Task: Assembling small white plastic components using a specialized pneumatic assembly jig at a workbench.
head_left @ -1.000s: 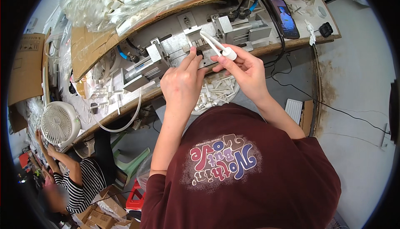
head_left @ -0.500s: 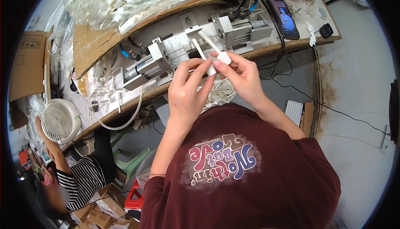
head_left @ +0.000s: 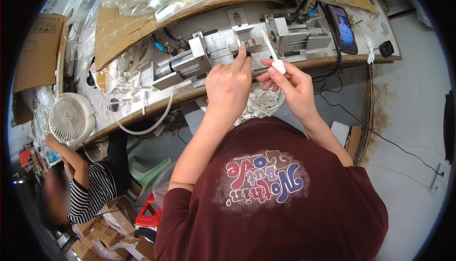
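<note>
At the metal clamping fixture (head_left: 247, 41) on the bench, my left hand (head_left: 228, 86) reaches out with its index finger stretched forward and the other fingers curled. A white plastic stick (head_left: 238, 38) shows just beyond that fingertip, lying in the fixture; the thumb and the stick's near end are hidden under the hand. My right hand (head_left: 297, 86) pinches a second white stick by its round cap (head_left: 279, 66), between thumb and fingers. Its thin shaft (head_left: 268, 43) points up and away, in front of the right-hand cylinder block (head_left: 280, 32).
A left cylinder block (head_left: 183, 61) faces the fixture. Below the bench edge sits a container of white sticks (head_left: 261, 104). A phone (head_left: 343, 29), black cables, a white fan (head_left: 71, 118) and a cardboard sheet (head_left: 118, 38) lie around. A co-worker in stripes (head_left: 97, 185) is at the left.
My hands have moved apart. The left has gone forward to the fixture with its stick; the right keeps its capped stick, slightly to the right. The view has shifted a little.
</note>
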`<state>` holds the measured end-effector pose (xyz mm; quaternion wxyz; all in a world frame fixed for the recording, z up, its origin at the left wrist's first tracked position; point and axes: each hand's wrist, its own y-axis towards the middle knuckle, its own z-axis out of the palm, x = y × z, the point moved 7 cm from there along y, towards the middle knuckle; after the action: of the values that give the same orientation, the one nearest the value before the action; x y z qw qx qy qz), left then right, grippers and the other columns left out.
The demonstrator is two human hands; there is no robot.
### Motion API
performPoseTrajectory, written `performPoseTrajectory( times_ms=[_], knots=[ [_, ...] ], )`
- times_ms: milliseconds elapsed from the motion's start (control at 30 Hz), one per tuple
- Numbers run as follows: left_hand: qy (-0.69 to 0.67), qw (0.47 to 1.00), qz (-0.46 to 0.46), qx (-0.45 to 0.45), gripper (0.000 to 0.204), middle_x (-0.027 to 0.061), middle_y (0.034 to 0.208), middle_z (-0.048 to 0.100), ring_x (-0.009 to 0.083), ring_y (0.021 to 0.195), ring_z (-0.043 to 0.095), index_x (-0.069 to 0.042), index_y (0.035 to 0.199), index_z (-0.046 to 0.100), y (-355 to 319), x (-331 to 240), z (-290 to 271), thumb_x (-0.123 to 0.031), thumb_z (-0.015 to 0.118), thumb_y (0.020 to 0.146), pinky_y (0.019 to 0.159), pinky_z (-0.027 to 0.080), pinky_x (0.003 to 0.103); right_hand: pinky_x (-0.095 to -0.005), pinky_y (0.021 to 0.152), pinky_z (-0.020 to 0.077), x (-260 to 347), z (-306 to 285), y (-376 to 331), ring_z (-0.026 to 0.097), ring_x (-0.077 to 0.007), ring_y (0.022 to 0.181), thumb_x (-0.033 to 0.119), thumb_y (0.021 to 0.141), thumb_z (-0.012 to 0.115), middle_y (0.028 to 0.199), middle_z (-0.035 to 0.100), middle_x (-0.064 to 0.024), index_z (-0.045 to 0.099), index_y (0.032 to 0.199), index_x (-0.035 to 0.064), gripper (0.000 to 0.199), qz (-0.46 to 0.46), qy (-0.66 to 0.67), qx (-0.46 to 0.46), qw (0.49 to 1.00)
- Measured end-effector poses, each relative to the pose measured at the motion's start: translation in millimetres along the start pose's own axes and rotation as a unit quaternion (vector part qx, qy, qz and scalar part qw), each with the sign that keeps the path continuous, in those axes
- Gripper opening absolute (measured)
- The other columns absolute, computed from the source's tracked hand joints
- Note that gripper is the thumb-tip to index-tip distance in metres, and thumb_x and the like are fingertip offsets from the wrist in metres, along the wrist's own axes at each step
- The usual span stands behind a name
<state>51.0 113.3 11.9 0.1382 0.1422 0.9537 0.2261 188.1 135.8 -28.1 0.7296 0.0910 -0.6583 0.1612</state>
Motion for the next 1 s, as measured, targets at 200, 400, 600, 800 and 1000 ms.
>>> performPoseTrajectory(
  times_ms=[200,400,600,800,1000],
  knots=[
    [-0.012,0.999,-0.024,0.019,0.024,0.0164,0.116,0.071,0.0200,0.061,0.069,0.000,0.092,0.073,2,2,0,-0.005,0.070,0.068,0.061,0.051,0.029,-0.0235,0.071,0.0497,2,0,-2,0.065,-0.0101,0.076,0.024,0.102,0.056,0.091,0.074,-0.0102,0.065,0.121,-0.0032,0.034,-0.007,-0.044,0.009,0.999],
    [-0.023,0.998,-0.049,0.010,0.016,0.0117,0.113,0.073,0.0210,0.060,0.068,-0.003,0.089,0.074,2,6,-2,-0.007,0.071,0.074,0.060,0.052,0.030,-0.0241,0.068,0.0465,7,3,-5,0.067,-0.0115,0.076,0.027,0.103,0.049,0.090,0.075,-0.0105,0.068,0.115,-0.0027,0.037,-0.016,-0.116,0.015,0.993],
    [-0.053,0.997,-0.055,0.012,0.030,0.0060,0.113,0.073,0.0195,0.064,0.069,-0.008,0.103,0.073,-1,4,-7,-0.014,0.079,0.074,0.062,0.053,0.030,-0.0248,0.066,0.0464,5,-5,-7,0.067,-0.0116,0.074,0.028,0.103,0.047,0.087,0.075,-0.0094,0.070,0.109,-0.0017,0.038,-0.004,-0.106,-0.016,0.994],
    [-0.224,0.973,0.011,-0.056,0.031,0.0046,0.093,0.069,0.0214,0.070,0.066,-0.007,0.102,0.069,5,-23,-29,-0.012,0.079,0.072,0.060,0.052,0.032,-0.0264,0.064,0.0500,11,0,-12,0.066,-0.0119,0.071,0.028,0.101,0.055,0.079,0.072,-0.0109,0.070,0.100,-0.0039,0.035,-0.027,-0.122,0.011,0.992],
    [-0.259,0.962,-0.012,-0.080,0.027,0.0053,0.091,0.067,0.0216,0.074,0.067,-0.005,0.099,0.072,-1,-19,-30,-0.005,0.077,0.073,0.062,0.054,0.032,-0.0262,0.064,0.0503,8,7,-12,0.066,-0.0116,0.071,0.026,0.101,0.056,0.079,0.071,-0.0099,0.069,0.103,-0.0031,0.032,-0.021,-0.109,0.051,0.992]
  ],
)
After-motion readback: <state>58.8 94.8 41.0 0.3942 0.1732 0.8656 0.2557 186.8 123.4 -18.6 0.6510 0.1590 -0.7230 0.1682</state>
